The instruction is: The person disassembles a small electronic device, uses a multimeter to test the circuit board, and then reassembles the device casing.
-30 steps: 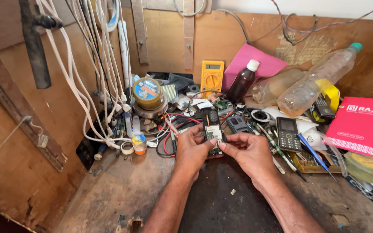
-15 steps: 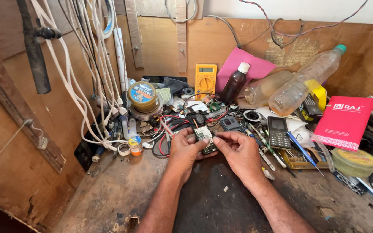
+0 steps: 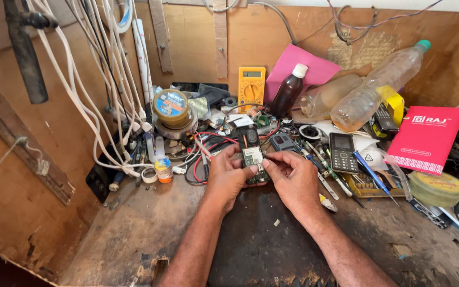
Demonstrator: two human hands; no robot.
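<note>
Both hands meet at the middle of a worn workbench. My left hand and my right hand grip a small opened phone from either side; its green circuit board faces up and its dark top end points away from me. The thumbs and fingertips press on the board's edges. Red and black wires lie just beyond the left hand. A dark mat covers the bench under my wrists.
A yellow multimeter leans on the back wall beside a brown bottle and two clear plastic bottles. A black keypad phone, a blue screwdriver and a red box lie right. White cables and a tape roll stand left.
The view has shifted slightly; both hands keep hold of the opened phone and have drawn a little closer together on it.
</note>
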